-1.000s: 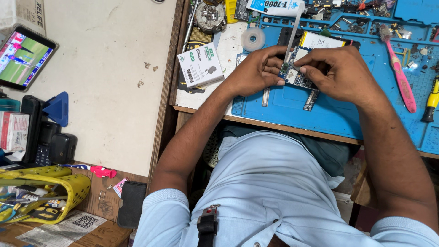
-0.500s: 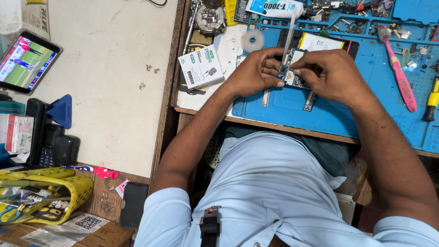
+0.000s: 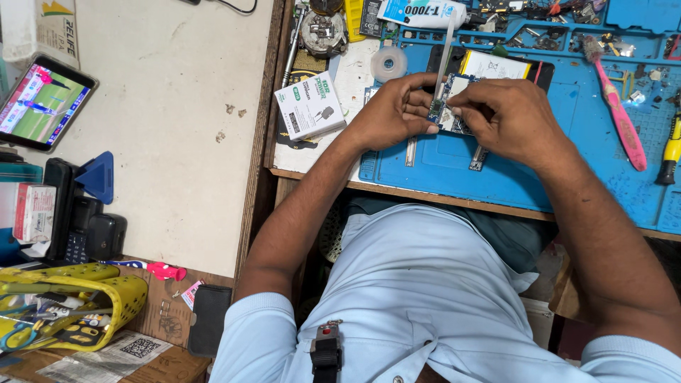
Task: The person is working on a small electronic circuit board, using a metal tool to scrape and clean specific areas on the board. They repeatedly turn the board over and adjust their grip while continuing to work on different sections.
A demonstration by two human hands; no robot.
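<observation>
Pinching a small circuit board (image 3: 445, 106) between them, the left hand (image 3: 394, 113) and right hand (image 3: 507, 117) both grip it closed-fingered above the blue mat (image 3: 525, 170). Work looks mid-way: the opened phone (image 3: 496, 67) lies apart behind, board not yet seated.

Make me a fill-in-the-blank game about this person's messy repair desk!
1. Both hands, the left hand and the right hand, hold a small circuit ____.
2. The work mat under the hands is coloured ____.
3. The toothbrush lying on the mat is coloured ____.
4. The basket at lower left is coloured ____.

Missing words: board; blue; pink; yellow
</observation>
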